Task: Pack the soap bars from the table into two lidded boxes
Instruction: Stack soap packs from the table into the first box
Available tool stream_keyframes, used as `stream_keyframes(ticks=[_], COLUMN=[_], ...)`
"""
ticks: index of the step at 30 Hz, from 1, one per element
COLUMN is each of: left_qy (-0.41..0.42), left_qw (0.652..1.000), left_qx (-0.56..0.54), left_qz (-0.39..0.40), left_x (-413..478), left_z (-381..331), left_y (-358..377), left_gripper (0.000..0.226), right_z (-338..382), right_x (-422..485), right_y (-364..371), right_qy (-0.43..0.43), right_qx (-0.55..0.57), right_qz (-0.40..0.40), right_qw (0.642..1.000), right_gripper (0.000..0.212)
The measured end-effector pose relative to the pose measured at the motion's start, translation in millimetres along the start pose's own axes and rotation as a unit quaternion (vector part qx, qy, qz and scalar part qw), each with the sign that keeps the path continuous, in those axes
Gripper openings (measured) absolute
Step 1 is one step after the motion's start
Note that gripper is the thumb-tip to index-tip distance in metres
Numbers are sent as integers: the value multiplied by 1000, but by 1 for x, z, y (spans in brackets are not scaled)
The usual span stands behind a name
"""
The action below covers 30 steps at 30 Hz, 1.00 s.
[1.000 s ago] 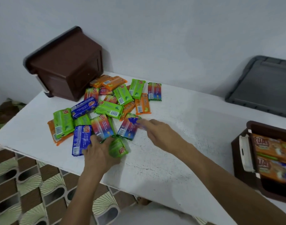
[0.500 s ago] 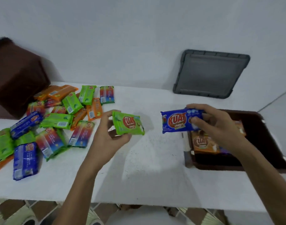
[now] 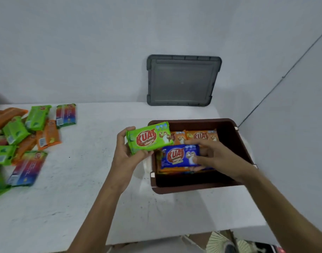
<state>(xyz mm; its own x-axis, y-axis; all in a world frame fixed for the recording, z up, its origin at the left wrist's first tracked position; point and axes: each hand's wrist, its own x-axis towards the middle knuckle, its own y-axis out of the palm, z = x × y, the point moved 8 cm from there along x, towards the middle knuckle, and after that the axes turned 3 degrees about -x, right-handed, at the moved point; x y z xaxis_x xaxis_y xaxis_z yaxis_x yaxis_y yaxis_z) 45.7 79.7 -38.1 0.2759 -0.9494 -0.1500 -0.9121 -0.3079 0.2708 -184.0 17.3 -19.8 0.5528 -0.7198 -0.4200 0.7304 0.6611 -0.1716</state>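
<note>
Left hand (image 3: pixel 127 154) grips the green soap bar (image 3: pixel 149 138) by its left end, label to the camera. Its long axis runs left to right and rises a touch toward the right, and it hangs over the far-left corner of the brown box (image 3: pixel 193 188). Right hand (image 3: pixel 216 157) is down inside the box, fingers and thumb pinched on the blue soap bar (image 3: pixel 178 156). That one is label up, also lying left to right, with its right end covered by the fingers. Two orange bars (image 3: pixel 202 136) show along the far side, and whatever lies under the blue one is mostly hidden. The box's near interior is lost in shadow. On the left of the bench (image 3: pixel 83 198), the pile of soap bars (image 3: pixel 28 134) is blurred and cut off by the frame edge. A grey lid (image 3: pixel 182 81) leans upright against the far wall.
</note>
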Motion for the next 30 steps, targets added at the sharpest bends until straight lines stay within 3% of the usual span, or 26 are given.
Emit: stream_keyframes(ticks=[3,6,10,14,16,19,22,24,27,30], left_qy=[-10,-15,-15,-10,-3,12,10,6,28,73], left_qw=[1000,999,999,998,997,996,996,992,968,916], left_qx=[2,6,21,49,70,88,76,93,216,379], left_qz=[-29,-44,-46,-45,-39,-14,38,81,126,108], left_x=[3,5,5,4,3,2,1,1,4,9], left_z=[9,11,12,8,5,-6,-15,-17,-20,-19], left_y=[4,4,4,6,7,17,38,53,68,64], left_gripper=[64,64,63,63,64,63,60,62,63,66], right_z=[-14,-18,-11,-3,9,28,39,39,32,18], right_x=[16,27,28,22,16,8,6,3,-6,-21], right_y=[9,9,13,12,1,-10,-3,-4,-21,-49], right_qy=[32,13,-56,-72,-89,-137,-158,-152,-144,-121], right_qx=[-24,-177,-373,-490,-460,-281,-58,35,47,10], right_qz=[34,27,-20,-71,-113,-151,-96,-69,-80,-111], right_qw=[999,984,926,866,876,938,981,985,985,986], right_gripper=[47,51,52,54,53,50,51,45,38,37])
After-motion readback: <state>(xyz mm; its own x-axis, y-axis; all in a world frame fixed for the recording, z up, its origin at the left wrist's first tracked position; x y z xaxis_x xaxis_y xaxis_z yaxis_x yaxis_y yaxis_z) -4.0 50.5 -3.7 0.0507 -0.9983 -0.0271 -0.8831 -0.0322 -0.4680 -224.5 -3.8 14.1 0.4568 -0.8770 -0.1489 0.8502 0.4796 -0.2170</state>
